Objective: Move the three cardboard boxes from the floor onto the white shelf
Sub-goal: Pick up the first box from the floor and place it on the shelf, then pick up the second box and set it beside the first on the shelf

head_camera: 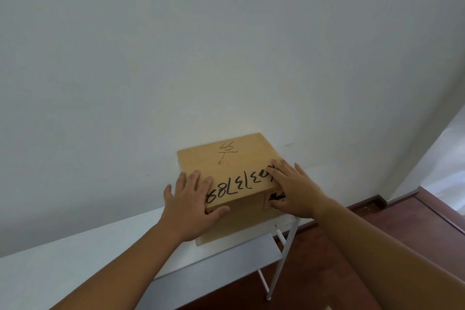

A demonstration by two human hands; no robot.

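A tan cardboard box (231,166) with black handwritten digits on its lid stands on the right end of the white shelf (75,254), close to the wall. My left hand (188,206) grips its near left corner, fingers on the lid and thumb on the front face. My right hand (294,189) holds the near right corner the same way. Only this one box is in view.
A white wall (226,45) rises straight behind the shelf. A lower grey shelf board (226,257) and thin white metal legs (284,257) show beneath the top. Dark red wooden floor (339,259) lies to the right, with a baseboard and a bright opening beyond.
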